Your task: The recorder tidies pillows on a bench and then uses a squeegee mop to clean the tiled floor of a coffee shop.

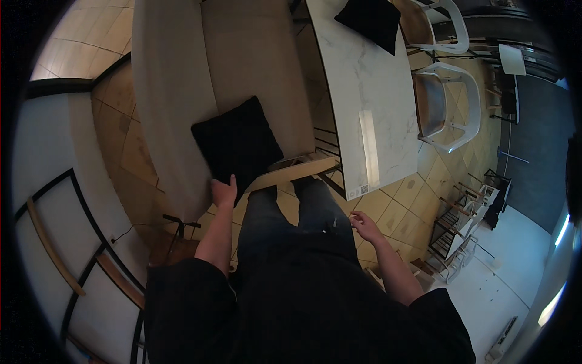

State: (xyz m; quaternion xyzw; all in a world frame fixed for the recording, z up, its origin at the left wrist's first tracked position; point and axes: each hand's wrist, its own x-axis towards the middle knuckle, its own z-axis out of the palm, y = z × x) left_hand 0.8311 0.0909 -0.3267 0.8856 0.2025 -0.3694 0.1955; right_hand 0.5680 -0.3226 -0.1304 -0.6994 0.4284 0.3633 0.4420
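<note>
A square black cushion (236, 142) rests tilted on the beige bench seat, leaning toward its backrest. My left hand (224, 192) is closed on the cushion's near left edge, with the thumb on the dark cloth and some fingers hidden. My right hand (366, 227) hangs beside my right thigh, fingers loosely bent and apart, holding nothing that I can see. It is nearest to my jeans, where a small shiny item (334, 223) shows at the hip.
The padded bench (254, 60) runs away from me, with a white marble-look table (376, 121) to its right. Another black cushion (371, 23) lies on the table's far end. White-framed chairs (448, 106) stand beyond. A black metal frame (73, 176) is at left.
</note>
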